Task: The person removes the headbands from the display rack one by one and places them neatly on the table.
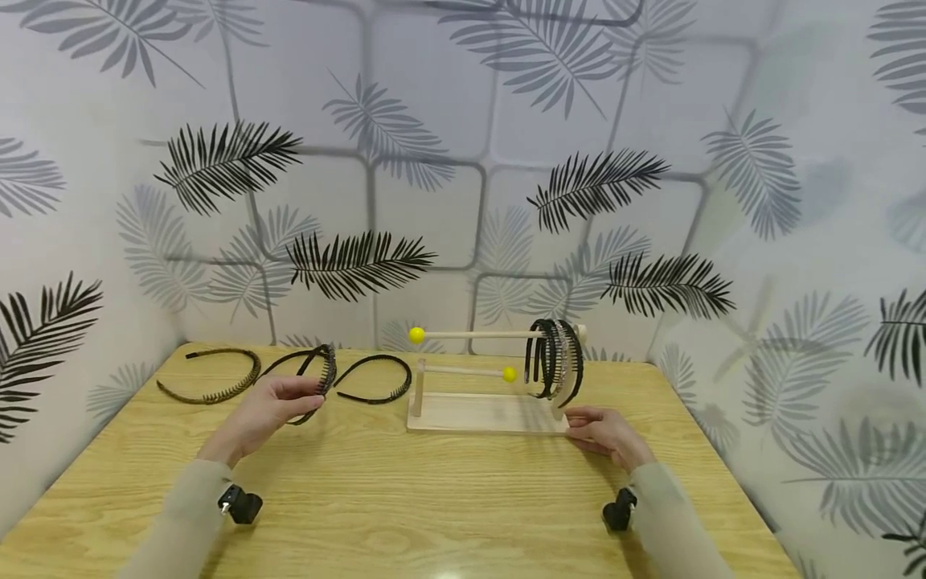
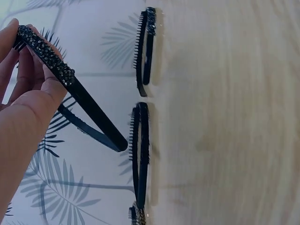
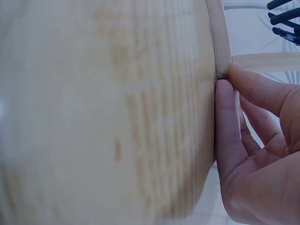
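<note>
My left hand (image 1: pixel 265 416) pinches a black headband (image 2: pixel 91 108) by its band, raised above the table. Dark glittering stones cover part of the band, and small comb teeth line its inside. At the right end of a wooden headband stand (image 1: pixel 477 412), my right hand (image 1: pixel 606 434) holds the corner of the base between thumb and fingers, as the right wrist view shows. Several dark headbands (image 1: pixel 555 362) hang together on the stand's upper rod, toward its right end.
On the wooden table (image 1: pixel 405 498), a brown toothed headband (image 1: pixel 253 374) lies at the far left. Another black headband (image 1: pixel 278 359) is partly behind the held one. A third headband (image 1: pixel 407 378) lies beside the stand. Yellow balls (image 1: pixel 416 335) cap the rods. A patterned wall stands behind.
</note>
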A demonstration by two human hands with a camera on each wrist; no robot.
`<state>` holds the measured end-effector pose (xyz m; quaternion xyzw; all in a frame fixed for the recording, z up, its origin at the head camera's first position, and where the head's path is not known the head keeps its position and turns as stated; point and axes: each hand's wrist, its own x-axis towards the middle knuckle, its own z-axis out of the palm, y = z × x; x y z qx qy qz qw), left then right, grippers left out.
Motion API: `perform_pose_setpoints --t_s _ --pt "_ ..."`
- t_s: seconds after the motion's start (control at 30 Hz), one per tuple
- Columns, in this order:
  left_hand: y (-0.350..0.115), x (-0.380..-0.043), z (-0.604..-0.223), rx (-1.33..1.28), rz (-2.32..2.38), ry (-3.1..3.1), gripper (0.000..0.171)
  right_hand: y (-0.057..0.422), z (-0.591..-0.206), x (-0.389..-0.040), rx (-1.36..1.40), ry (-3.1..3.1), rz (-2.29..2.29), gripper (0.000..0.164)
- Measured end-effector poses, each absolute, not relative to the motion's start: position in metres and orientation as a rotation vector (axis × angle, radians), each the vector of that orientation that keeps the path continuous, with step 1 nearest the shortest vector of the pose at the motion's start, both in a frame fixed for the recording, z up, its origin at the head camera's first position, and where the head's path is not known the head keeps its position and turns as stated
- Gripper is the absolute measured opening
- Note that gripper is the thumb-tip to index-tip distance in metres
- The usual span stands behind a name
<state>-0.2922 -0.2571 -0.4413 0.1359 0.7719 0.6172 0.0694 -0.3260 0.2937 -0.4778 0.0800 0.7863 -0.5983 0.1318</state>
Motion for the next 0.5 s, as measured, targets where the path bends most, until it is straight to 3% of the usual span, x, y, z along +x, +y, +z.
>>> perform_pose_setpoints --t_s 0.5 --pt "-0.293 -0.276 -0.449 0.404 1.701 2.439 0.052 0.293 -0.475 -0.323 0.211 2.241 -1.758 0.052"
